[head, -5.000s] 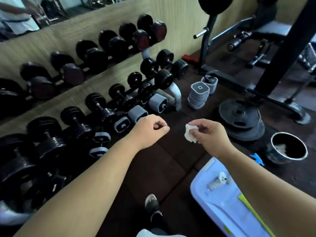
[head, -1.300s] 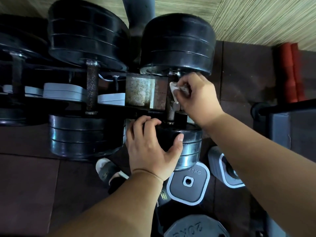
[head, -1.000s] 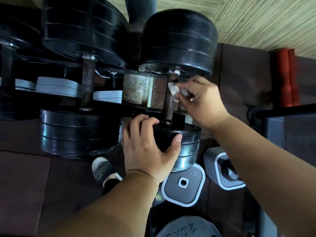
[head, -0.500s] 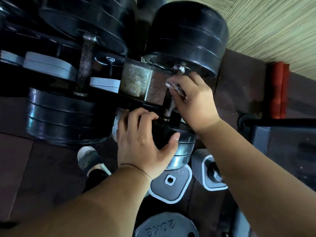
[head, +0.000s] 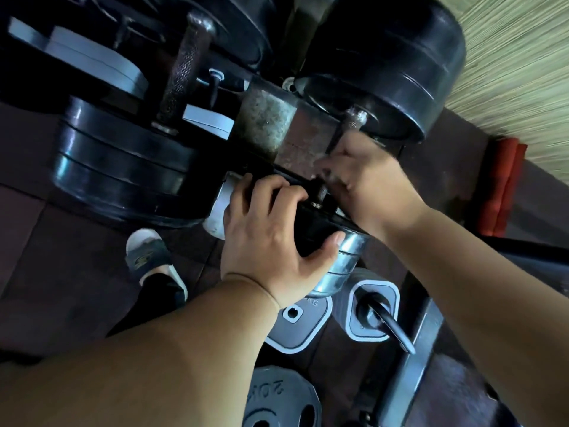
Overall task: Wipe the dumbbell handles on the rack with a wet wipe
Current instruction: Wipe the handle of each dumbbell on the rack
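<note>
Dumbbell handle [head: 351, 121] on rack [head: 268, 124], between far black weight [head: 391, 57] and near weight [head: 348, 254]. Right hand [head: 366, 183] curled round dumbbell handle; wipe blurred, not discernible. Left hand [head: 271, 241] gripping near weight. Floor plate [head: 277, 399] marked "20KG"; grey block [head: 295, 328] partly marked "KG".

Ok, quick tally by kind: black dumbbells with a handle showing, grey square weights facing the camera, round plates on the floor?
Black dumbbells: 2
Grey square weights: 2
Round plate, marked 20KG: 1
Total: 5
</note>
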Available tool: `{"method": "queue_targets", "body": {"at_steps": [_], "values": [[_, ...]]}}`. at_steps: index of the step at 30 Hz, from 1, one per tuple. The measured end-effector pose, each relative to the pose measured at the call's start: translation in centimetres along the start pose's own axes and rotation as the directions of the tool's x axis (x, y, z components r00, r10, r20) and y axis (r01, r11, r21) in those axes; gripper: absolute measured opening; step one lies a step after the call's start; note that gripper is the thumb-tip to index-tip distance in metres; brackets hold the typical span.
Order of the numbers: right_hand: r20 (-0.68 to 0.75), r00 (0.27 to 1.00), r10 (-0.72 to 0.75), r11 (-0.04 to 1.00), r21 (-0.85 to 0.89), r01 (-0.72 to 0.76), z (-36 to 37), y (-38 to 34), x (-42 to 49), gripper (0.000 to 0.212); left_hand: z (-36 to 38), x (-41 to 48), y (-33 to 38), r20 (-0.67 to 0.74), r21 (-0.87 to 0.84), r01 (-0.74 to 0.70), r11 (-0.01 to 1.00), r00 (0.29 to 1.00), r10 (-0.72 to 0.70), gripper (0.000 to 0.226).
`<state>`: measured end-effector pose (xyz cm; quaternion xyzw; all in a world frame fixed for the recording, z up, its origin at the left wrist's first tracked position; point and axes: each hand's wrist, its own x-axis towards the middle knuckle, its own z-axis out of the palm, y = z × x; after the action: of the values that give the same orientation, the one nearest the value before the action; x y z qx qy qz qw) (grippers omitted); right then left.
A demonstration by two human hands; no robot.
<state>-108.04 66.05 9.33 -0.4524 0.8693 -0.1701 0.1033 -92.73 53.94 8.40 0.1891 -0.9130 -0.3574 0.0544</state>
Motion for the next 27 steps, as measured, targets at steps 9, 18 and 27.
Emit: {"method": "queue_targets", "body": {"at_steps": [9, 18, 27], "values": [[-0.057, 0.996, 0.068, 0.995, -0.071, -0.072, -0.1, 0.3, 1.4, 0.017, 0.1, -0.1, -0.1, -0.021, -0.013, -0.006, 1.0, 1.0, 0.006, 0.06], [-0.158, 0.98, 0.119, 0.992, -0.026, -0.125, -0.9, 0.7, 1.8, 0.027, 0.0, -0.1, 0.0, -0.004, -0.013, 0.005, 1.0, 1.0, -0.005, 0.061], [-0.185, 0.897, 0.4, 0.885, 0.334, -0.326, -0.1, -0.2, -1.0, 0.019, 0.1, -0.1, -0.2, -0.009, 0.018, -0.029, 0.999, 1.0, 0.03, 0.061]]}}
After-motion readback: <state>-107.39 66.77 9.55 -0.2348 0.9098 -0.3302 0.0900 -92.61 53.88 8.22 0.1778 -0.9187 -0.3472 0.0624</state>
